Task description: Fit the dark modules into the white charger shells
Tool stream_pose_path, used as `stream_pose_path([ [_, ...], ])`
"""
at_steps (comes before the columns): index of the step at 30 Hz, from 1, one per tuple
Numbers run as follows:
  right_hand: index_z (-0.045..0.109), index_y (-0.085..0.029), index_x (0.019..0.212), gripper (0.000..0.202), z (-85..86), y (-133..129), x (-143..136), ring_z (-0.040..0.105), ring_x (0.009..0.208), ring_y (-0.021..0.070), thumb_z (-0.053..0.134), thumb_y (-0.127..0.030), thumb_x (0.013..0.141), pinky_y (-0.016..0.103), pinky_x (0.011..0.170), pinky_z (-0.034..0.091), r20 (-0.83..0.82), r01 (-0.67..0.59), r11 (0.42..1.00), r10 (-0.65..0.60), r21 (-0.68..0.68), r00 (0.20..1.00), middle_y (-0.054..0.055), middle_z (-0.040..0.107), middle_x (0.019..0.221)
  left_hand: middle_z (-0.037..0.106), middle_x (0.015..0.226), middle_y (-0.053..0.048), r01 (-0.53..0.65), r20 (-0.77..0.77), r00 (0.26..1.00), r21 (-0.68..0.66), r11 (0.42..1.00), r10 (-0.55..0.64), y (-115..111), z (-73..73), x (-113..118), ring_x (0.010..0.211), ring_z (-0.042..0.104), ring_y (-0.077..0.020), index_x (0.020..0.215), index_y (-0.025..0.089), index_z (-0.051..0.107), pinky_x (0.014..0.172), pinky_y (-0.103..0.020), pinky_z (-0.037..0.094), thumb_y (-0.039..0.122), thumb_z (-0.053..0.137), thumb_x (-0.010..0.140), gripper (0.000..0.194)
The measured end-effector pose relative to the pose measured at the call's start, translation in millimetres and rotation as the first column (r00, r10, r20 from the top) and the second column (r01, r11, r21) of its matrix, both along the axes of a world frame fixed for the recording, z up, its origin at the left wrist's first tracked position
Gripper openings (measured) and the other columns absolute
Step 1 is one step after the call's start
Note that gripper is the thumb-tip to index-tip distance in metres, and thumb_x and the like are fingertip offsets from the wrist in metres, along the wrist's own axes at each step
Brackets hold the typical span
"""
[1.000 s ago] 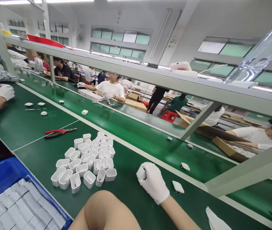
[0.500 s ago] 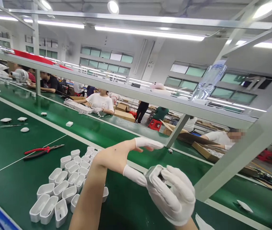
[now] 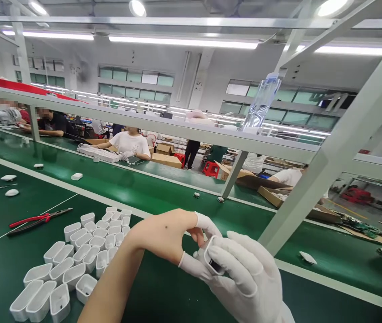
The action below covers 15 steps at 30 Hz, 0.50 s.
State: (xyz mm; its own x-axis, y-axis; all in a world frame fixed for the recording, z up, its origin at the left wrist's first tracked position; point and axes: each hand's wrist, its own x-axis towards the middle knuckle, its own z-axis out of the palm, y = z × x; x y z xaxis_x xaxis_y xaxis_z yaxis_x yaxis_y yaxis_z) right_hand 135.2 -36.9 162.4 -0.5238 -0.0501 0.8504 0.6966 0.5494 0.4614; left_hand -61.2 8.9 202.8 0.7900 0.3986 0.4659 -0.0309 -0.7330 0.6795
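My left hand [image 3: 171, 237], bare apart from white finger cots, closes its thumb and fingers on the left side of a small white casing [image 3: 211, 255]. From the right, my right hand [image 3: 248, 273] in a white glove is wrapped round the same casing. The casing's open end faces right, with something dark inside. Many similar white open cups [image 3: 90, 253] stand in rows on the green bench, left of my left forearm.
Red-handled pliers [image 3: 39, 220] lie at the left, near several small white parts [image 3: 12, 192]. A green conveyor [image 3: 123, 188] runs behind. A slanted metal post [image 3: 332, 139] rises at the right. A person [image 3: 130, 143] sits across the line.
My left fingers have come down from above and closed on the casing. The view has turned to the right, shifting the surroundings leftward.
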Motion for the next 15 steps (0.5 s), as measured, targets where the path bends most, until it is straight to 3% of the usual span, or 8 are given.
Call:
stream_pose_path([
  [5, 0.047, -0.027, 0.088, 0.025, 23.3, -13, -4, 0.052, 0.061, 0.0132, 0.06, -0.007, 0.08, 0.028, 0.059, 0.042, -0.013, -0.023, 0.982, 0.021, -0.186, 1.0, -0.005, 0.058, 0.069, 0.065, 0.088, -0.001, -0.009, 0.041, 0.999, 0.025, 1.0, 0.008, -4, -3.0, 11, 0.081, 0.06, -0.0162, 0.101, 0.018, 0.065, 0.076, -0.026, 0.049, 0.019, 0.075, 0.066, 0.036],
  [10, 0.038, -0.024, 0.073, 0.026, 22.6, -16, -2, 0.037, 0.045, 0.01, 0.056, -0.005, 0.076, 0.029, 0.048, 0.023, -0.001, -0.003, 0.959, 0.003, -0.284, 1.0, -0.008, 0.047, 0.056, 0.064, 0.083, -0.001, 0.069, 0.003, 0.998, 0.024, 0.997, -0.069, -2, -5.5, 18, 0.077, 0.059, -0.0162, 0.097, 0.016, 0.065, 0.075, -0.027, 0.05, 0.021, 0.074, 0.068, 0.031],
  [12, 0.039, -0.024, 0.072, 0.025, 17.7, -11, 1, 0.039, 0.047, 0.0101, 0.054, -0.004, 0.074, 0.028, 0.05, 0.024, -0.016, -0.028, 0.943, 0.024, -0.331, 1.0, -0.008, 0.047, 0.058, 0.064, 0.085, -0.002, 0.064, -0.009, 0.998, -0.008, 0.998, -0.064, 3, -8.0, 20, 0.079, 0.06, -0.0168, 0.099, 0.016, 0.064, 0.078, -0.028, 0.05, 0.023, 0.076, 0.069, 0.033],
  [15, 0.047, -0.025, 0.087, 0.026, 10.7, 0, 10, 0.055, 0.066, 0.0146, 0.052, -0.004, 0.072, 0.029, 0.064, 0.041, -0.144, -0.142, 0.901, 0.09, -0.41, 0.985, -0.003, 0.056, 0.074, 0.064, 0.092, -0.003, 0.049, 0.047, 0.998, -0.098, 0.994, -0.044, 15, -13.4, 27, 0.086, 0.06, -0.018, 0.103, 0.017, 0.064, 0.087, -0.032, 0.049, 0.027, 0.081, 0.066, 0.042],
])
